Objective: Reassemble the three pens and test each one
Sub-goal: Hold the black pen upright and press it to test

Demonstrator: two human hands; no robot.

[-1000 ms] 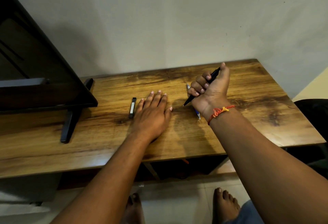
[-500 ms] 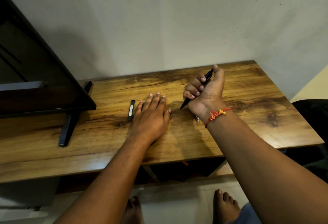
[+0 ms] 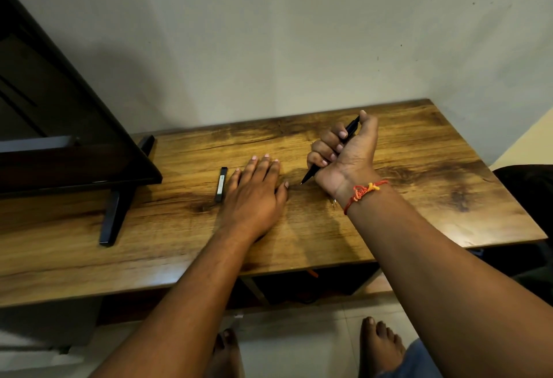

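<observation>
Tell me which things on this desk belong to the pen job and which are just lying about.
Part of the job:
black pen, gripped in the right hand
pen tip showing under the right wrist
left hand, flat on the table

Just lying about:
small black stick
monitor on its stand

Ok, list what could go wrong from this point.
1. The right hand fists the black pen with its tip just above bare table; testing may mark the wood.
2. A second pen's tip pokes out under the right wrist and could get knocked.
3. The small black piece beside the flat left hand could be nudged.
</observation>
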